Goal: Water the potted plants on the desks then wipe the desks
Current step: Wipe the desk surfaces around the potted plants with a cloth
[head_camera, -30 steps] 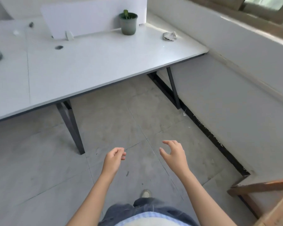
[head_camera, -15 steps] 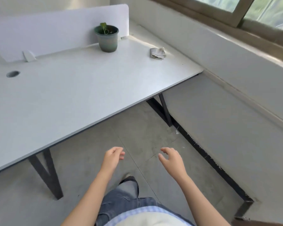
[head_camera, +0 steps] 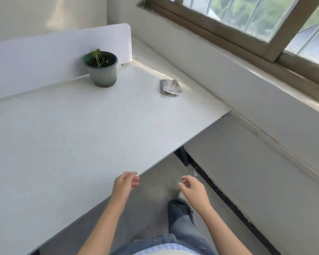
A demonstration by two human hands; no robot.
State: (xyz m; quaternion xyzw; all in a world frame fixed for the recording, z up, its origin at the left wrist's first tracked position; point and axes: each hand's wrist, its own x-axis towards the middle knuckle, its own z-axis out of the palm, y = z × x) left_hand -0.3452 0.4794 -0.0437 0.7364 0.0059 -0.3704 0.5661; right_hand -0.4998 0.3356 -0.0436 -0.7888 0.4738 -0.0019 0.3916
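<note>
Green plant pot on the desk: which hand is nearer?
Left. Left hand: at the white desk's near edge, across from the green plant pot. Right hand: further right, over the floor.

No readable text, label, brand, number or sign anywhere in view

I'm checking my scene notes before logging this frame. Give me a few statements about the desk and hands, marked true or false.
1. The folded grey cloth lies on the white desk, apart from the potted plant. True.
2. The right hand holds a watering can. False: it holds nothing.
3. The left hand grips the cloth. False: it is empty, near the desk's front edge.
4. The potted plant stands just in front of the divider panel. True.
</note>
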